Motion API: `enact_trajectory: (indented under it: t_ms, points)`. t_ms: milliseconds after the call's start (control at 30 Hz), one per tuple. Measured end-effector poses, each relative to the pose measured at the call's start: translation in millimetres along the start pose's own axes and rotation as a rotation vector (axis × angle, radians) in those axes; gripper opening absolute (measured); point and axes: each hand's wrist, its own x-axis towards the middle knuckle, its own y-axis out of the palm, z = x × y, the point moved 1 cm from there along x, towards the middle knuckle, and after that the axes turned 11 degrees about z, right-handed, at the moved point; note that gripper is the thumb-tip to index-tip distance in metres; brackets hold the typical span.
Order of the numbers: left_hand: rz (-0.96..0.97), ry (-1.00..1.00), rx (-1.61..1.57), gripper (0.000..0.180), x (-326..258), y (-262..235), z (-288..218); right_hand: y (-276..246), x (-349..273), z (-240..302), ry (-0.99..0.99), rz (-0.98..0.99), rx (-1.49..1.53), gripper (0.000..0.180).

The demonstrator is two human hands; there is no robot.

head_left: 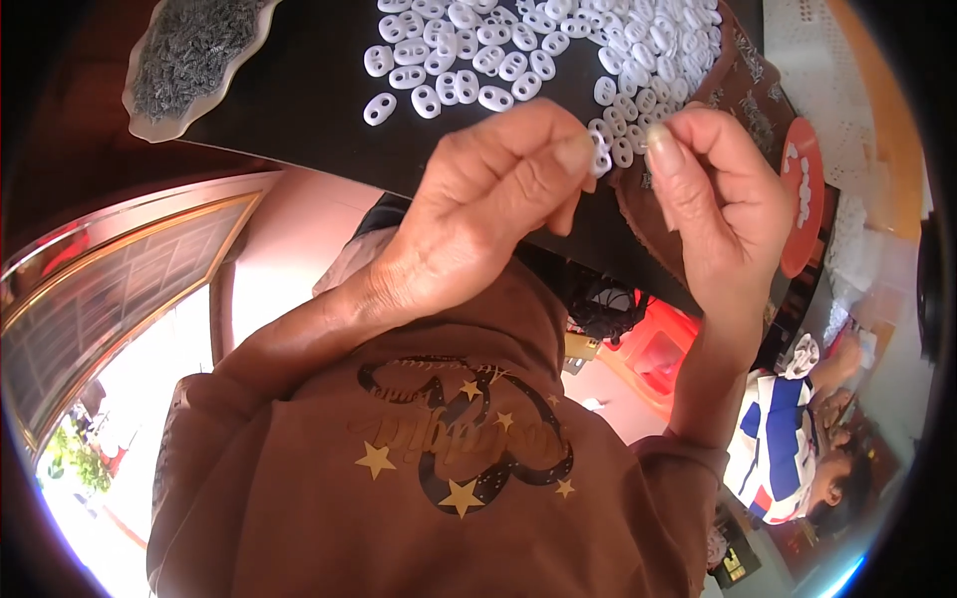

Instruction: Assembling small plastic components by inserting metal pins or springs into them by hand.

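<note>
Above the near edge of a dark table, my left hand [498, 184] is closed, thumb against forefinger, on a white oval cord stopper [600, 162] with two holes. Just to its right, my right hand [720, 189] is pinched at thumb and forefinger. Something tiny shows at those fingertips, too small to name. A narrow gap separates the two hands. Behind them, many loose white cord stoppers [427, 100] like the held one are spread over the table, heaped thickest at the right.
A pale wavy-edged tray [159, 130] of small dark grey pieces sits at the far left of the dark tabletop [299, 110]. Brown patterned cloth [743, 85] and a round red piece [800, 199] lie at right. Below are a red stool [653, 349] and another person [788, 439].
</note>
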Motion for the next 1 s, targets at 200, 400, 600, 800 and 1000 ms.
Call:
enact_trajectory:
  t_ms: [200,400,600,800,1000]
  points:
    - [0.051,0.016,-0.093,0.022,-1.8,0.4,7.7,4.9,5.5,9.5,0.071,0.095,0.14,0.013]
    - [0.066,0.072,-0.082,0.021,-0.9,-2.0,13.5,6.4,4.9,11.0,0.113,0.103,0.123,0.013]
    - [0.08,0.108,-0.081,0.021,-1.5,-4.2,17.6,8.2,4.3,7.2,0.069,0.132,0.071,0.011]
    - [0.078,0.097,-0.081,0.021,-4.0,-5.4,20.2,8.3,4.6,11.2,0.099,0.176,0.031,0.012]
    - [0.076,0.079,-0.1,0.022,-5.1,-5.1,21.7,10.4,5.9,11.4,0.13,0.196,0.018,0.012]
